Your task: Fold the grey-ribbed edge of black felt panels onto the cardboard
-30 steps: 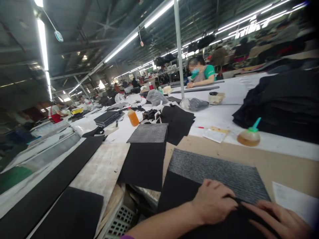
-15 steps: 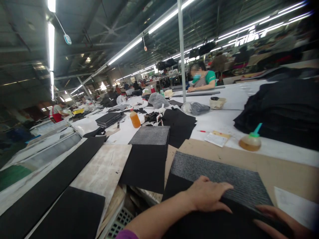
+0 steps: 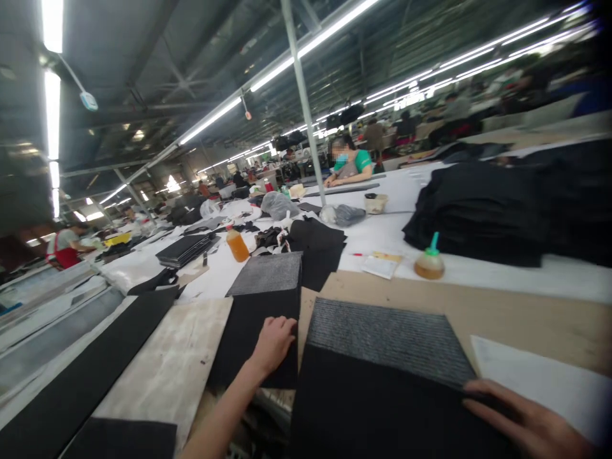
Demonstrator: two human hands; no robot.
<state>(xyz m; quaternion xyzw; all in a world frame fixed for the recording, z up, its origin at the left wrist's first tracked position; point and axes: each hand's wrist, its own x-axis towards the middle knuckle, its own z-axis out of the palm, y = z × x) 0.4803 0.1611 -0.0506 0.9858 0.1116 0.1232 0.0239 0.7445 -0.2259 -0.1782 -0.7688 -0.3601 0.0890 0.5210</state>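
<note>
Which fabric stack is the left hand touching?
The farther stack, left of the cardboard: left hand on its black edge. The right hand touches the nearer stack.

Light comes from overhead only: long fluorescent tubes (image 3: 306,48) blow out to white glare, the roof (image 3: 157,38) between them dim. The white bench (image 3: 396,236) reads bright with soft, faint shadows, while the black fabric stack (image 3: 478,217) at far right shows little detail. Wide-angle bending curves the edges, the far right is smeared, and the right hand (image 3: 526,424) at the near right corner is blurred and dark.
</note>
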